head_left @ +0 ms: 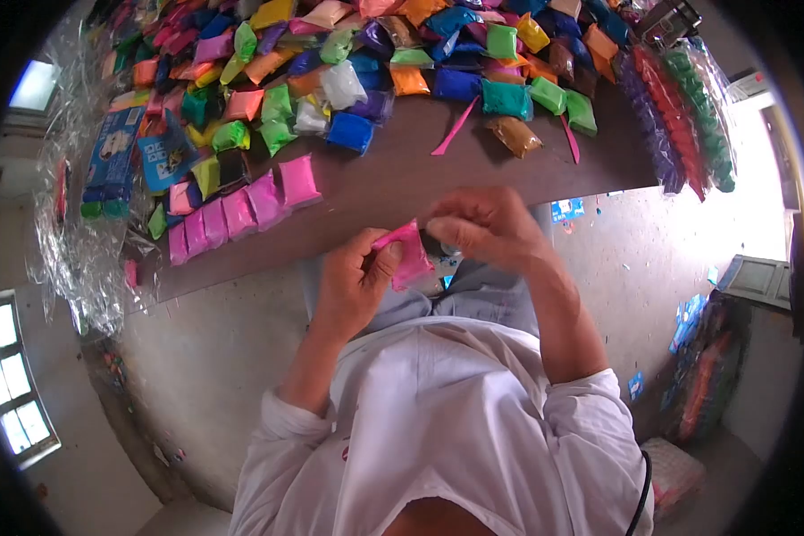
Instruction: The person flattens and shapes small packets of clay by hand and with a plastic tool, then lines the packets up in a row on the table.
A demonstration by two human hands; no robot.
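A small bright pink packet [411,257] is held at the table's near edge, above my lap. My left hand [359,275] grips it by its left side, with the thumb pressed on its face. Just right of the packet is my right hand [491,228], its fingers curled and thumb drawn in against them. Whatever lies between those fingertips, if anything, is hidden. To the left on the table, several pink packets [238,211] stand in a row, and another pink packet [299,180] ends it.
A heap of packets in many colours [411,80] covers the back of the brown table [402,170]. Two pink strips [456,128] [570,140] lie in front of it. Clear plastic wrapping [80,259] hangs at the left, and long bagged bundles [674,116] lie at the right edge.
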